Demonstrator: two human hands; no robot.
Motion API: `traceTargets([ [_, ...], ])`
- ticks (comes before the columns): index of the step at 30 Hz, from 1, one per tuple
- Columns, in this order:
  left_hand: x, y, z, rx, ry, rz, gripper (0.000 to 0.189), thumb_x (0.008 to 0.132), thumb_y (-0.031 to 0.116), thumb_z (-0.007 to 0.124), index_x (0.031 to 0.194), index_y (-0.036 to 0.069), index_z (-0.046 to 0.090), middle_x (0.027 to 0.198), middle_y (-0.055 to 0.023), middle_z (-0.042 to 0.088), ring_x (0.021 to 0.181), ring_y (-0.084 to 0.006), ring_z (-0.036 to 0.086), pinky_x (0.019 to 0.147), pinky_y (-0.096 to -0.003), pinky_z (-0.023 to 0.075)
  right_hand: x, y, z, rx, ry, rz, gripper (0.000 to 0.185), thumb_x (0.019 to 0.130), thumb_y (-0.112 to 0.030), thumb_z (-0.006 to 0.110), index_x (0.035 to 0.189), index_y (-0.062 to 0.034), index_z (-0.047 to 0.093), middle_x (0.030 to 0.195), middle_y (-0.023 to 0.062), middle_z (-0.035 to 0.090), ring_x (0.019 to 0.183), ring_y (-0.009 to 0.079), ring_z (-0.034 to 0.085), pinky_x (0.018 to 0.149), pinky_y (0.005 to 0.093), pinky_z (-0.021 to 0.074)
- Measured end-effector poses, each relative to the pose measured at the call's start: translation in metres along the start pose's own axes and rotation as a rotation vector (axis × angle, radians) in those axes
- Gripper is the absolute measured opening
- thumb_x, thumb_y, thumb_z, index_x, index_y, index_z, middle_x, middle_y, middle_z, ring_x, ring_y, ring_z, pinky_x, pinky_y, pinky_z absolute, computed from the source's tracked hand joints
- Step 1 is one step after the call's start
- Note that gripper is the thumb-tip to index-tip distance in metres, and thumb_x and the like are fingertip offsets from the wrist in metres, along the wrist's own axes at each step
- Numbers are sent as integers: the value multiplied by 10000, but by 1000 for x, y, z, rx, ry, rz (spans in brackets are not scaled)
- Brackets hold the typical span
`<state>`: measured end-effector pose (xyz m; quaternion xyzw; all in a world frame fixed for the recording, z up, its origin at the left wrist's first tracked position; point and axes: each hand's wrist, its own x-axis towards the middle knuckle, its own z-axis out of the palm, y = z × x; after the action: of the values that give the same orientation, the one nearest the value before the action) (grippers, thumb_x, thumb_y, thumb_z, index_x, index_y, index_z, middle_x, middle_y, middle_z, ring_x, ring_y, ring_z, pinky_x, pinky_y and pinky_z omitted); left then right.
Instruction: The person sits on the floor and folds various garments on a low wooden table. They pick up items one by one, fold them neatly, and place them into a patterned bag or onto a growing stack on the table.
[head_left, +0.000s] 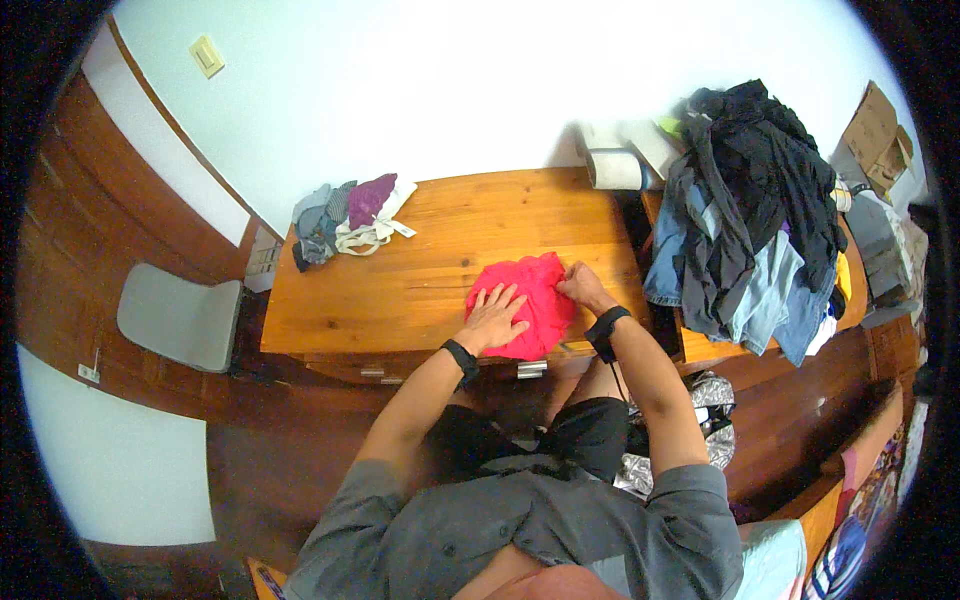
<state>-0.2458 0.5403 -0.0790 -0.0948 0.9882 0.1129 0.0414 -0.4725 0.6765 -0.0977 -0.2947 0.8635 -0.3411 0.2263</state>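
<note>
A bright red-pink cloth garment (536, 319) lies spread near the front edge of the wooden desk (375, 300). My left hand (493, 319) rests flat on its left part, palm down with the fingers apart. At the garment's right edge, my right hand (585, 289) is closed with its fingertips pinching the fabric. Each wrist has a black band around it. What kind of garment this is cannot be told.
Several small garments (364, 214) are heaped at the desk's back left. To the right, a tall pile of dark clothes and jeans (750, 217) covers another wooden surface. A grey chair (180, 315) stands left of the desk. A silvery bundle (709, 420) lies on the floor at right.
</note>
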Motion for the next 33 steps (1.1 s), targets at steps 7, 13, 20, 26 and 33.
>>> traceTargets([
  [7, 13, -6, 1, 2, 63, -1, 821, 873, 607, 619, 1531, 162, 414, 1601, -158, 342, 1479, -382, 285, 1188, -561, 249, -8, -11, -3, -108, -79, 68, 312, 767, -274, 773, 894, 9, 733, 797, 177, 725, 759, 293, 698, 742, 405, 540],
  [13, 19, -10, -5, -28, 51, -67, 904, 834, 714, 593, 1520, 146, 436, 1625, -163, 305, 1501, -384, 247, 1216, -560, 190, -10, -50, -9, -85, -29, -126, 430, 787, -261, 707, 1151, -34, 681, 1078, 226, 716, 1000, 392, 694, 843, 478, 548],
  [20, 25, -32, -16, 6, -388, -114, 841, 873, 718, 534, 1435, 92, 534, 1536, -234, 425, 1474, -436, 295, 1224, -591, 124, -63, -60, 13, -422, -231, -940, 543, 727, -54, 692, 1261, -46, 595, 1440, 178, 530, 1367, 360, 465, 1160, 457, 370],
  [26, -23, -63, -13, 11, 7, -71, 632, 977, 449, 533, 1394, -26, 519, 1561, -242, 369, 1478, -397, 291, 1229, -525, 184, -77, -27, 20, -407, -211, -792, 557, 730, -69, 674, 1281, -53, 597, 1434, 162, 542, 1389, 361, 444, 1192, 480, 325],
  [33, -63, -53, -26, 24, 224, 14, 652, 889, 184, 612, 1492, 32, 416, 1585, -199, 340, 1483, -351, 301, 1241, -501, 197, -115, -11, 16, -584, -50, -1061, 518, 871, -170, 568, 1372, -39, 545, 1473, 163, 512, 1439, 324, 400, 1222, 478, 272],
])
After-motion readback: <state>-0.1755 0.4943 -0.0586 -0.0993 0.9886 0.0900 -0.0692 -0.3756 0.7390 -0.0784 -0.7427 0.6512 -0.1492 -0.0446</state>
